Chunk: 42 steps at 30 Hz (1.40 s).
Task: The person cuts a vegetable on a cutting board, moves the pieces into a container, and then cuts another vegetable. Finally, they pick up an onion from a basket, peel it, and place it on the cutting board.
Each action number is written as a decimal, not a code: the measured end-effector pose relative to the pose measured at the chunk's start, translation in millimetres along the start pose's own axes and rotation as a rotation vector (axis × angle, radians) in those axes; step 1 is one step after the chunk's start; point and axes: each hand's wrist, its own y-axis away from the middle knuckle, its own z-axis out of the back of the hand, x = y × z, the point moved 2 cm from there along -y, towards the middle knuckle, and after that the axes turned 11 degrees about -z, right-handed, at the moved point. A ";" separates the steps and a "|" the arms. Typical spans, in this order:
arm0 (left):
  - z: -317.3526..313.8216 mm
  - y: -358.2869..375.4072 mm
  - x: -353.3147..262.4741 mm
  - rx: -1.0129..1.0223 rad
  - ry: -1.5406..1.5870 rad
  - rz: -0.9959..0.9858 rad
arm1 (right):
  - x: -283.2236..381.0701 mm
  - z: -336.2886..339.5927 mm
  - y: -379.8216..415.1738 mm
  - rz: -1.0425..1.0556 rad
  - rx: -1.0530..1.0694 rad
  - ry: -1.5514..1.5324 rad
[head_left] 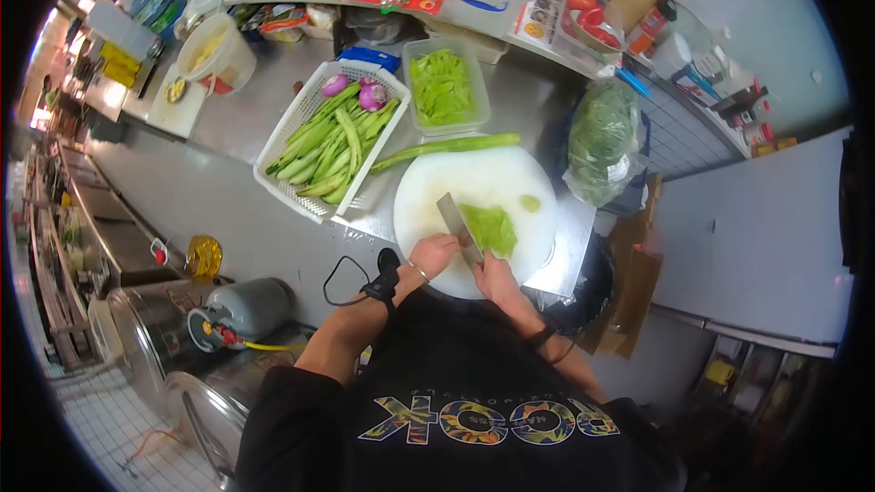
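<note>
Kitchen clutter lines a shelf (540, 44) behind the metal tabletop (572, 237), and a grey gas cylinder (251, 305) stands off to the left. Near the tabletop's near right corner sits a round white cutting board (424, 187), with thin green vegetable slices (492, 230) on it. Slicing looks to be the step in hand.

The right hand (499, 281) is closed around the handle of a cleaver (453, 214), its blade slanting away beside the slices. The left hand (436, 255) is right by the blade's left side, fingers bunched; whether they pinch anything I cannot tell. Any further stroke would call for a steady blade, with those fingertips kept clear of the edge.

The slices look pale, moist and floppy, overlapping in a loose heap; one small round piece (530, 203) lies apart, to their right. Beyond the board, a long green stalk (456, 147) lies crosswise, a clear container (453, 130) holds more cut greens, and a white basket (292, 201) carries long green vegetables and purple onions (372, 96).
</note>
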 end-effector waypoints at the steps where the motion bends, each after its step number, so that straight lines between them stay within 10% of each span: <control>1: 4.0 -0.6 0.3 -0.034 -0.010 0.052 | 4.6 13.2 5.9 0.008 0.002 -0.010; 6: 18.4 -76.8 12.6 -0.375 -0.022 0.185 | -20.1 72.6 57.4 -0.097 -0.340 -0.238; 13: -100.8 -192.2 17.6 0.177 0.003 -0.058 | -50.4 110.5 98.9 -0.255 -0.539 -0.417; 16: -95.0 -204.4 36.5 0.275 0.089 0.145 | -45.2 109.8 103.8 -0.251 -0.533 -0.434; 19: -35.8 -167.7 68.4 -0.164 0.187 0.306 | -26.2 97.8 92.1 -0.362 -0.315 -0.447; 25: 66.0 -4.8 76.6 -0.236 0.078 0.822 | 1.7 34.5 13.6 -0.055 -0.156 -0.154; 31: 48.3 34.0 16.6 -0.197 0.359 0.934 | 31.9 27.1 -1.3 -0.076 -0.097 -0.209; 42: -7.1 -3.1 -0.8 -0.250 0.302 0.560 | -5.6 22.2 -11.9 -0.044 -0.129 0.010</control>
